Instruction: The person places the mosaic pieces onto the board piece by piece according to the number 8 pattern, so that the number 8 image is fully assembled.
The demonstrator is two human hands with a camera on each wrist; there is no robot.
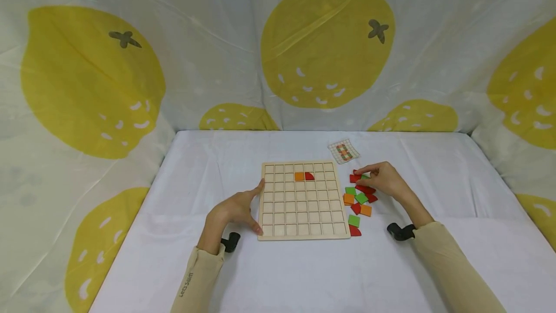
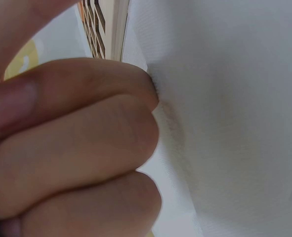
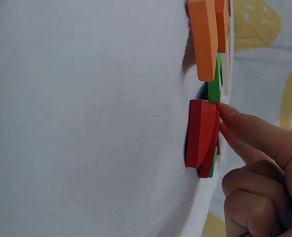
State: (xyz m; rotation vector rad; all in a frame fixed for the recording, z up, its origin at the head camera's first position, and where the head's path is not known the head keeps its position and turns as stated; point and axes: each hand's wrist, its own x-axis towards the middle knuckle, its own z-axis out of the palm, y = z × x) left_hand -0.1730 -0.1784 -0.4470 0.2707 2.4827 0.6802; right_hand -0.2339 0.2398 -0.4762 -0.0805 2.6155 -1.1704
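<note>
A pale wooden grid board (image 1: 291, 202) lies flat, holding an orange square (image 1: 299, 176) and a red quarter-round piece (image 1: 309, 176) side by side in one row near the far edge. My left hand (image 1: 236, 208) rests against the board's left edge, thumb at the near corner and forefinger spread farther up; the other fingers (image 2: 76, 153) are curled in the left wrist view. Over the loose pieces on the right, my right hand (image 1: 384, 180) has thumb and forefinger at opposite sides of a red piece (image 1: 354, 178). The right wrist view shows its thumb (image 3: 234, 116) close behind other red pieces (image 3: 200, 133).
Loose green squares (image 1: 354, 220), orange squares (image 1: 366, 210) and red pieces (image 1: 355, 231) lie along the board's right side, some overlapping. A small pattern card (image 1: 344, 151) lies beyond the board's far right corner. White cloth (image 1: 304, 274) covers the table; a lemon-print curtain (image 1: 217, 62) hangs behind.
</note>
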